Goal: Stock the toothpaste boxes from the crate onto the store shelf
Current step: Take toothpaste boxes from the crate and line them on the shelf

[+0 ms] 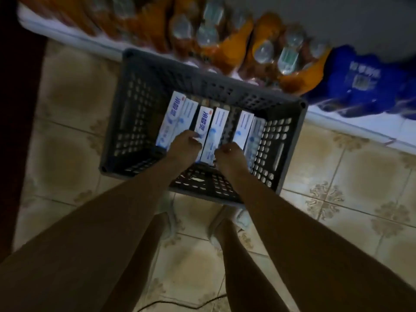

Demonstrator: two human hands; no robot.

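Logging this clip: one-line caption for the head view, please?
Both hands, left hand and right hand, reach into a gray crate among upright toothpaste boxes.

Tiled floor [67, 154] — grey crate [144, 86] stands on it.

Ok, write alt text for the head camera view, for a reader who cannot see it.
Seen from above, a person's left hand and right hand reach into a grey plastic crate on a tiled floor, closing on white toothpaste boxes standing on edge in a row. Beyond the crate, a low white shelf holds blurred orange packs and blue packs.
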